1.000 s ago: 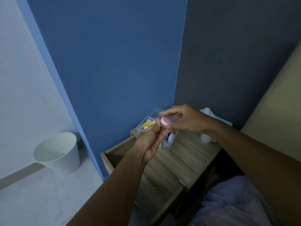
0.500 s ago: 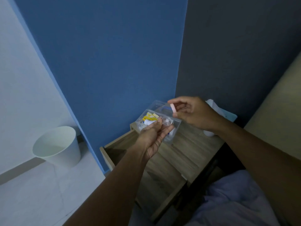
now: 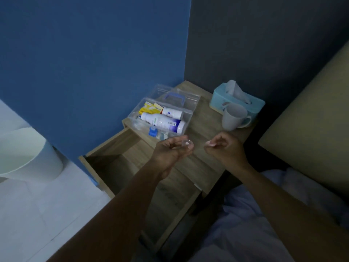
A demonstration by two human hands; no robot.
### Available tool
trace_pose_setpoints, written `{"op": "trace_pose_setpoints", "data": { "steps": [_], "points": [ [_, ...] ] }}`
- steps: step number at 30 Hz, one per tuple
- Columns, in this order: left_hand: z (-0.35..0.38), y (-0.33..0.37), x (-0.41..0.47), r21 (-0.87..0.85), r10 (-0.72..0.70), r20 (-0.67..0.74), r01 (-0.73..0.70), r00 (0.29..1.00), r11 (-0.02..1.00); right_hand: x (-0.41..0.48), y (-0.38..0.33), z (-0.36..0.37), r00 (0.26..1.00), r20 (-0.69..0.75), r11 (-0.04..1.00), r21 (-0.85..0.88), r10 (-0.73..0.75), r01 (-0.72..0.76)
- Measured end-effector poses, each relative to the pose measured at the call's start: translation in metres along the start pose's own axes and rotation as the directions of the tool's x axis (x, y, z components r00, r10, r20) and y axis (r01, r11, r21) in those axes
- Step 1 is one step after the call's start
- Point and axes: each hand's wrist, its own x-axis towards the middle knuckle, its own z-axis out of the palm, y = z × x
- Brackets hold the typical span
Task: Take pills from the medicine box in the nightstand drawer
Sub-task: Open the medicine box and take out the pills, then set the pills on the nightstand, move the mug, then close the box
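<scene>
A: Holding a small clear bottle (image 3: 186, 143) in the left hand (image 3: 170, 154), fingers pinched round it, mouth facing the camera.

B: Right hand (image 3: 225, 150)?

A: Curled, pinching a pink cap (image 3: 209, 147) at its fingertips. Hands apart, above the tabletop (image 3: 204, 114).

B: Medicine box (image 3: 160, 116)?

A: On the tabletop's left rear corner, lid open, white bottles (image 3: 163, 121) inside. Drawer (image 3: 120, 161) below stands pulled out. Mug (image 3: 234, 117) and tissue box (image 3: 237, 100) behind the right hand.

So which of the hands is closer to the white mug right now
The right hand. It sits just below the white mug, near its base. The left hand is farther off, to the mug's lower left, in front of the medicine box.
</scene>
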Motion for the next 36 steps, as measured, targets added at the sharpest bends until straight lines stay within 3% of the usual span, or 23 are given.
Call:
{"op": "trace_pose_setpoints", "data": {
  "steps": [4, 6, 8, 13, 21, 28, 30, 33, 36],
  "points": [
    [-0.008, -0.030, 0.029, 0.368, 0.065, 0.005, -0.063, 0.998, 0.928, -0.007, 0.046, 0.005, 0.998, -0.051, 0.996, -0.091, -0.026, 0.021],
    [-0.012, -0.039, 0.042, 0.639, 0.133, 0.055, -0.137, 0.990, 0.757, -0.008, 0.061, 0.006, 0.997, -0.054, 0.987, -0.153, -0.055, 0.046],
    [-0.014, -0.047, 0.052, 0.791, 0.187, 0.155, -0.235, 0.970, 0.565, -0.009, 0.073, 0.007, 0.998, -0.036, 0.982, -0.186, -0.041, 0.034],
    [-0.004, -0.058, 0.069, 0.844, 0.165, 0.299, -0.341, 0.940, 0.413, -0.015, 0.085, 0.006, 0.999, -0.039, 0.970, -0.245, -0.001, -0.009],
    [0.009, -0.073, 0.075, 0.918, 0.158, 0.254, -0.289, 0.954, 0.271, -0.014, 0.090, 0.002, 0.994, -0.008, 0.991, -0.074, 0.109, -0.109],
    [-0.003, -0.073, 0.053, 0.898, 0.180, 0.282, -0.326, 0.942, 0.295, -0.009, 0.086, -0.004, 0.984, 0.075, 0.982, 0.092, 0.159, -0.165],
    [-0.018, -0.078, 0.040, 0.933, 0.140, 0.299, -0.319, 0.944, 0.165, -0.007, 0.084, -0.003, 0.982, 0.040, 0.978, 0.099, 0.183, -0.186],
    [-0.036, -0.086, 0.022, 0.908, 0.079, 0.385, -0.363, 0.919, -0.208, -0.004, 0.080, -0.001, 0.975, 0.011, 0.965, 0.140, 0.220, -0.220],
    [-0.038, -0.085, 0.014, 0.883, 0.044, 0.389, -0.359, 0.920, -0.302, 0.001, 0.076, 0.002, 0.959, -0.033, 0.948, 0.161, 0.282, -0.273]
  ]
}}
